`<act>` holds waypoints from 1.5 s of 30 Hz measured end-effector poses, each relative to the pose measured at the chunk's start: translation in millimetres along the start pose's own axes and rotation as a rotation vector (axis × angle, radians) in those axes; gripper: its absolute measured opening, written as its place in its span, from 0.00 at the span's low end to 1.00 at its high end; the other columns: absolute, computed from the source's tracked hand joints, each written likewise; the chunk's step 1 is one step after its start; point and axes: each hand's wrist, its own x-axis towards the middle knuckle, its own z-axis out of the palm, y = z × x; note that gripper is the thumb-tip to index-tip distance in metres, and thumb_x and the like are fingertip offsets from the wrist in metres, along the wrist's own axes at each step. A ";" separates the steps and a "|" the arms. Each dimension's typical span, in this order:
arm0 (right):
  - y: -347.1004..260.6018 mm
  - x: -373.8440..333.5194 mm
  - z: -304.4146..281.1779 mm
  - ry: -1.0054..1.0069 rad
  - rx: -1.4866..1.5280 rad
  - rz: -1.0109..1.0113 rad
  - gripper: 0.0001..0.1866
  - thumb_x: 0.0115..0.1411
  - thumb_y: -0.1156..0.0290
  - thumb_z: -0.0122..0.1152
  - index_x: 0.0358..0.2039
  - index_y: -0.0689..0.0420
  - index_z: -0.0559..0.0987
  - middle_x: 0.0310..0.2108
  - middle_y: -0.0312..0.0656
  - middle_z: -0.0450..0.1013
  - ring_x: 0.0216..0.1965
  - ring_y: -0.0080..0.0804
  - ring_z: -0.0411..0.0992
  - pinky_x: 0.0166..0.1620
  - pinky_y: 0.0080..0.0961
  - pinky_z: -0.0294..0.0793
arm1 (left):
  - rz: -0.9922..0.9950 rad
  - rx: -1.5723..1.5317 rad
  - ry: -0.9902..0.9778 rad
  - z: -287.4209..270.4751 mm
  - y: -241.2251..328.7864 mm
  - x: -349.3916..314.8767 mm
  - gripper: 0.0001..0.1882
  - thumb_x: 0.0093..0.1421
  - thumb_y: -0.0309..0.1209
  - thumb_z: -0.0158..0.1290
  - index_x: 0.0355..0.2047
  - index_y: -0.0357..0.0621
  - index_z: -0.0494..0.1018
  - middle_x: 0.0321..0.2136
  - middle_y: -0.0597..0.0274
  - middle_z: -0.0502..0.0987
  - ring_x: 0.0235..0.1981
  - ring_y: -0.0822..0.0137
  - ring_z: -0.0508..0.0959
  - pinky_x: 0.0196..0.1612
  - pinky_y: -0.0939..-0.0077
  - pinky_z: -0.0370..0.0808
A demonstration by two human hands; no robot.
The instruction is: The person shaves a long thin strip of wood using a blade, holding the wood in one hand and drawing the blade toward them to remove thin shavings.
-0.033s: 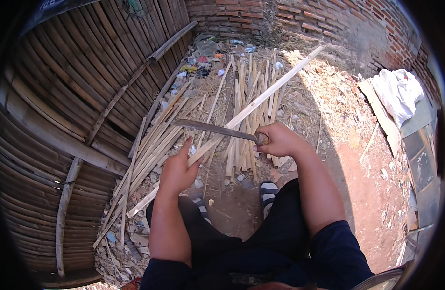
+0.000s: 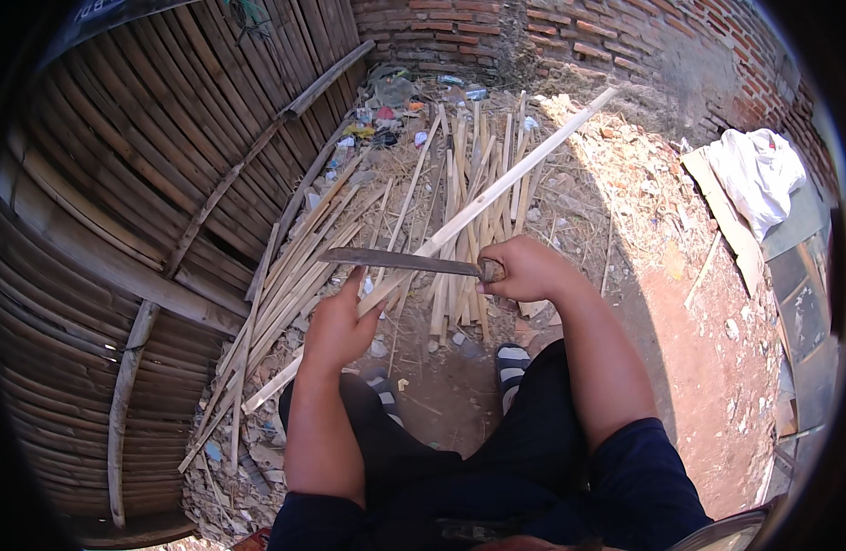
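My right hand (image 2: 526, 269) is closed round the handle of a machete (image 2: 400, 262). Its dark blade points left and lies across a long, pale wooden strip (image 2: 504, 191). That strip runs slantwise from beside my left knee up to the far right. My left hand (image 2: 338, 331) grips it near its lower end, with the thumb side toward the blade. The blade's tip reaches just past my left fingertips.
Loose wooden strips (image 2: 455, 211) lie in a heap ahead, and several more (image 2: 285, 275) lean along the slatted bamboo wall (image 2: 101, 184). A brick wall (image 2: 606, 46) stands at the back. White cloth (image 2: 758, 179) rests on boards at the right. Rubble and litter cover the ground.
The machete has slid a little down the strip toward me and to the left. The strip and my left hand look nearly unmoved.
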 end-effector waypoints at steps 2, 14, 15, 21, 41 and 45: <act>-3.4 -0.9 -1.4 0.046 -0.006 -0.019 0.23 0.56 0.53 0.78 0.39 0.59 0.83 0.27 0.54 0.78 0.33 0.57 0.78 0.41 0.47 0.76 | 0.095 -0.009 0.071 6.2 -16.7 0.7 0.38 0.63 0.36 0.64 0.72 0.41 0.67 0.24 0.45 0.79 0.26 0.48 0.81 0.34 0.58 0.76; 83.3 -18.1 -16.6 0.401 0.264 0.486 0.25 0.60 0.51 0.75 0.48 0.58 0.85 0.39 0.53 0.83 0.45 0.51 0.82 0.50 0.44 0.79 | -0.033 0.013 -0.019 -9.9 4.8 2.1 0.39 0.64 0.37 0.64 0.74 0.45 0.65 0.27 0.42 0.82 0.31 0.41 0.84 0.38 0.52 0.78; 62.5 -19.8 -21.9 0.353 0.243 0.439 0.25 0.60 0.51 0.75 0.48 0.58 0.85 0.38 0.53 0.83 0.45 0.51 0.82 0.50 0.44 0.79 | -0.070 0.024 -0.054 -11.9 11.5 2.3 0.40 0.64 0.38 0.63 0.74 0.45 0.64 0.30 0.39 0.84 0.35 0.37 0.85 0.41 0.47 0.80; -3.1 -1.4 -6.4 -0.018 -0.013 0.019 0.24 0.56 0.51 0.78 0.42 0.57 0.85 0.33 0.53 0.81 0.37 0.53 0.80 0.43 0.45 0.77 | 0.000 0.074 -0.047 4.2 -13.0 5.2 0.41 0.65 0.33 0.63 0.75 0.39 0.61 0.26 0.46 0.82 0.28 0.53 0.84 0.37 0.62 0.77; 0.7 -4.0 -9.7 0.034 0.034 0.057 0.22 0.56 0.54 0.78 0.43 0.58 0.84 0.33 0.53 0.81 0.37 0.55 0.80 0.44 0.46 0.77 | -0.060 -0.046 -0.036 0.7 -3.6 2.6 0.38 0.66 0.38 0.62 0.73 0.40 0.65 0.28 0.38 0.82 0.35 0.38 0.85 0.41 0.50 0.78; -10.1 -4.1 -10.9 0.047 0.009 -0.002 0.22 0.55 0.55 0.79 0.39 0.59 0.84 0.30 0.53 0.79 0.35 0.55 0.79 0.40 0.46 0.76 | -0.070 0.027 -0.074 2.2 -13.4 2.0 0.38 0.66 0.38 0.63 0.74 0.44 0.65 0.32 0.41 0.84 0.37 0.44 0.85 0.44 0.55 0.79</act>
